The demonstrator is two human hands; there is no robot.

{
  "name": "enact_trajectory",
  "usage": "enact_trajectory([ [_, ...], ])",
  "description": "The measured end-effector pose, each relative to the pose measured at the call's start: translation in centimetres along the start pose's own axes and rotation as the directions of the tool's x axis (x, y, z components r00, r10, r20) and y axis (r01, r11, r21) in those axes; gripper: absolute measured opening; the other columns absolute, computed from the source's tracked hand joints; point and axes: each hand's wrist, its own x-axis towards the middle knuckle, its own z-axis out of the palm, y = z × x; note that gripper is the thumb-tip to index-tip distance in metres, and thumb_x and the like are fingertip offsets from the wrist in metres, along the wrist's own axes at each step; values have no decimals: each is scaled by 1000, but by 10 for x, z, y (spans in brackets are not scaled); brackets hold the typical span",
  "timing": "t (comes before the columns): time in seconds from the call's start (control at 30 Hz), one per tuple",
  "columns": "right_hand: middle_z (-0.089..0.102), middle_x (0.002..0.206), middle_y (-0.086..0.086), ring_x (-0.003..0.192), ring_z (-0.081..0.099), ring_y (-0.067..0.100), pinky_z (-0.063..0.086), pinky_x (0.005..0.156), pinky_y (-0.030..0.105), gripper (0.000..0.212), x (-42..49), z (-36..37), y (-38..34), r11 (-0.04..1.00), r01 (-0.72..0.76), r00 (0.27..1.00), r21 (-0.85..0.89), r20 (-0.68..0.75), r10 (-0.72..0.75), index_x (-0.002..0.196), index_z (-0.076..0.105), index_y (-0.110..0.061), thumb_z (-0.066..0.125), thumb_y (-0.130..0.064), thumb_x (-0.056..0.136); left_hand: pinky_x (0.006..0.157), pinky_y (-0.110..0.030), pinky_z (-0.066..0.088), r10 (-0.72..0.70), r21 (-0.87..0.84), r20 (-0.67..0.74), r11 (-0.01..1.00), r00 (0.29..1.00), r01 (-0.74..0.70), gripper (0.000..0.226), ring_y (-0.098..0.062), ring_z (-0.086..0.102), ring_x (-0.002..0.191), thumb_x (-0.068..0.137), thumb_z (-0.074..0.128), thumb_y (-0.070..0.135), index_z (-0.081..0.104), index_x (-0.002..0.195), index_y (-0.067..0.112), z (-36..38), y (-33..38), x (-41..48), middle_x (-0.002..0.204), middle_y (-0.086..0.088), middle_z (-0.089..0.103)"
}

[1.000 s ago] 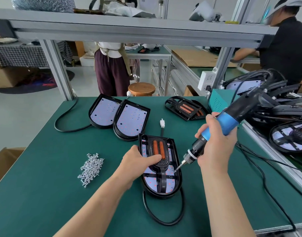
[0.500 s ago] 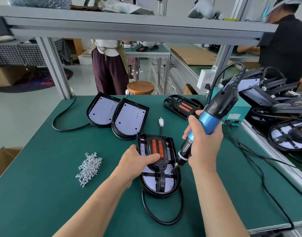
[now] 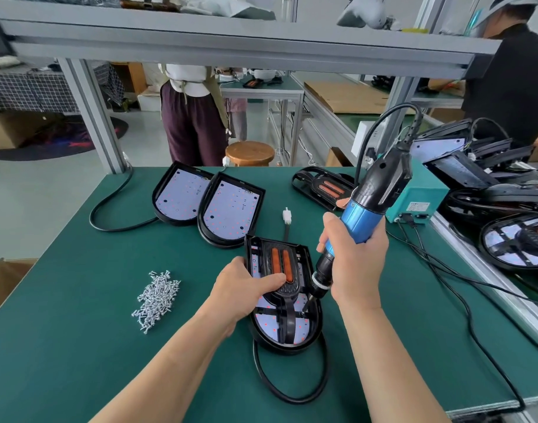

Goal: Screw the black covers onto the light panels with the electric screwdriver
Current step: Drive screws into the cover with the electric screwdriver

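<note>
Cover (image 3: pixel 289 293), black with two orange strips, is lying on one light panel (image 3: pixel 269 326) at the middle of the green table mat (image 3: pixel 78 346), towards its front edge. The left hand (image 3: pixel 246 290) is pressing down on the cover, thumb stretching across it below the orange strips, while the other fingers are reaching over the panel's left rim. The right hand (image 3: pixel 356 261) is wrapping its fingers tightly round the blue barrel of the one electric screwdriver (image 3: pixel 365 209), which is leaning up to the right with its bit touching down at the cover's right side. One black cable (image 3: pixel 292 389) is looping in front of the panel, and one white connector (image 3: pixel 287 215) is lying just behind it. Two panels without covers are lying at the back, the left bare panel (image 3: pixel 180 195) touching the right bare panel (image 3: pixel 231 213); one covered panel (image 3: pixel 322 187) is resting behind the screwdriver. One heap of silver screws (image 3: pixel 156 297) is sitting well left of the left hand. One teal box (image 3: pixel 414 196) is standing at the mat's right edge, with a stack of panels (image 3: pixel 505 193) beyond it, too tangled to count
</note>
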Motion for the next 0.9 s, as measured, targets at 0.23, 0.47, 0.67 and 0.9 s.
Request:
enact_trajectory([
  [0.23, 49, 59, 1, 45, 46, 17, 44, 50, 21, 18, 5, -2, 6, 1000, -10, 995, 10, 98, 10, 88, 53, -18, 65, -11, 78, 96, -46, 54, -9, -17, -15, 1000, 1000, 9, 65, -23, 71, 97, 54, 83, 44, 68, 108, 11, 1, -2, 1, 101, -3, 76],
  [0.47, 49, 55, 9, 53, 46, 23, 43, 61, 27, 22, 7, -12, 8, 990, -98, 961, 98, 268, 68, 95, 58, -21, 66, -23, 74, 96, -46, 54, -5, -24, -25, 1000, 1000, 5, 63, -23, 71, 97, 55, 83, 42, 68, 108, 10, 2, 0, 0, 100, -3, 76],
  [0.67, 45, 58, 12, 52, 46, 21, 41, 56, 25, 24, 8, -23, 4, 957, -166, 950, 239, 300, 90, 101, 64, -20, 63, -12, 78, 96, -44, 54, -4, -22, -5, 1000, 1000, 3, 60, -20, 72, 97, 59, 85, 39, 67, 109, 11, 0, 1, -1, 100, -2, 76],
  [0.9, 48, 56, 5, 51, 43, 21, 37, 57, 30, 16, 21, -28, -2, 881, -201, 966, 428, 238, 105, 96, 57, -14, 51, -9, 82, 97, -42, 53, -19, -24, 1, 1000, 1000, 19, 63, -20, 71, 97, 56, 85, 40, 65, 109, 12, -1, 1, -2, 101, -1, 76],
])
